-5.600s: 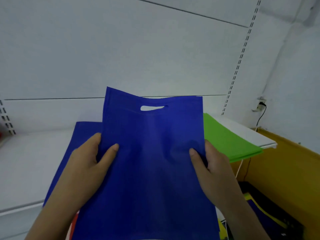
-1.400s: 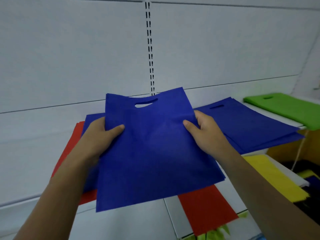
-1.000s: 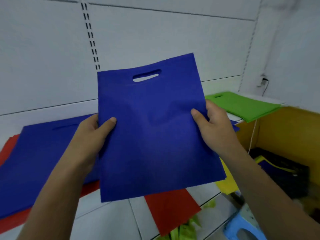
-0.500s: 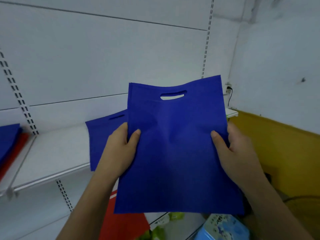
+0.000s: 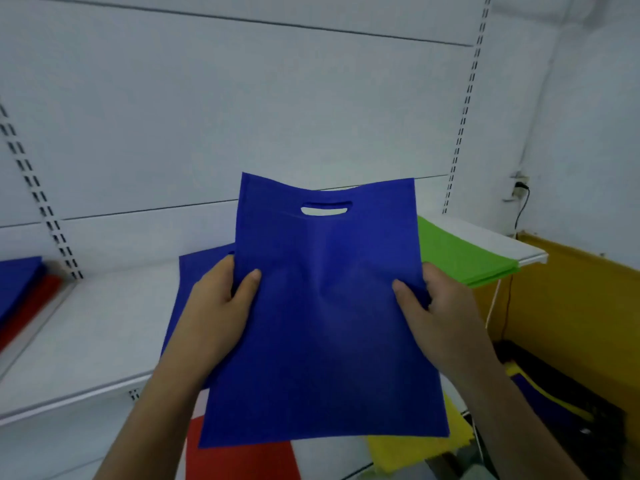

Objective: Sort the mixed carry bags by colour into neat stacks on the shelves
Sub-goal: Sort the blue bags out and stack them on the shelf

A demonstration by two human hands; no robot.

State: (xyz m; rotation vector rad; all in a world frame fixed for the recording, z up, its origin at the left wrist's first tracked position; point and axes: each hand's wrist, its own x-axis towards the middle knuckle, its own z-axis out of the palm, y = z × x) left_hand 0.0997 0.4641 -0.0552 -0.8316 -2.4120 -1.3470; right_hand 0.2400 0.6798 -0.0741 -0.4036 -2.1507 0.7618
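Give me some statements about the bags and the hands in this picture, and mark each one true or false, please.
1. Both hands hold one blue bag. True: the left hand and the right hand grip its side edges.
2. The held bag's handle hole points down. False: it is at the top.
3. The green bags lie on the shelf. True.
4. The red bag is above the green bags. False: it lies lower, under the held bag.
5. A yellow bag shows at lower right. True.

The view swings back rightward, so the green stack [image 5: 457,258] shows again at the shelf's [image 5: 86,334] right end. The held blue bag [image 5: 322,323] now sits lower, over the blue bag [image 5: 204,268] lying on the shelf, covering more of it.
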